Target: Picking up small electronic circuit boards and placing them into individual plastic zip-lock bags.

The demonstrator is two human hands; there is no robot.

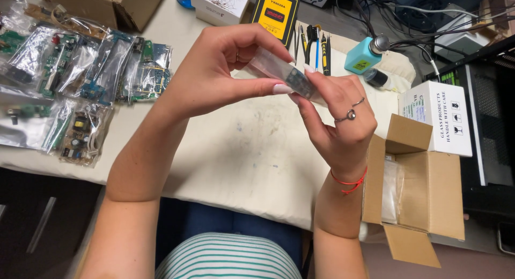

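Observation:
Both my hands are raised over the white table (236,150), holding one small clear plastic bag (284,72) with a small dark electronic part inside. My left hand (220,70) pinches the bag's upper left end between thumb and fingers. My right hand (338,118), wearing rings and a red string bracelet at the wrist, grips the bag's lower right end. The bag lies slanted between the two hands, partly hidden by my fingers.
Several bagged green circuit boards (80,75) lie at the table's left. An open cardboard box (424,193) with clear bags stands at the right edge, a white carton (440,115) behind it. Hand tools (316,46), a teal bottle (362,56), a yellow-black package (274,13) and cables lie at the back.

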